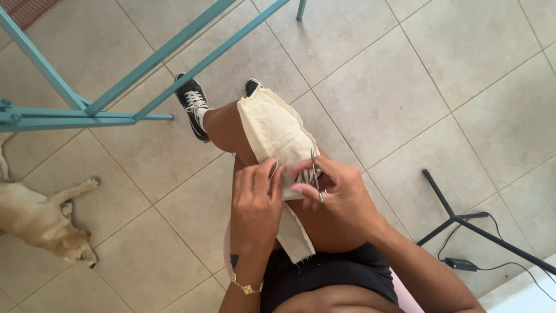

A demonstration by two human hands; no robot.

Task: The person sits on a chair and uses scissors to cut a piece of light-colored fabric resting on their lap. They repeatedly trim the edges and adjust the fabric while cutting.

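Cream cloth (272,130) drapes over your knee, steadying it; your left hand (256,200) pinches its edge taut, while your right hand (339,191), just beside, grips small scissors (315,174) against it.

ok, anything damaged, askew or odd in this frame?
Little stands out. The cream woven cloth strip draped over the thigh has frayed, ragged edges. The right hand holds small metal scissors at it; the left hand pinches the cloth. A tan dog lies on the tiled floor.
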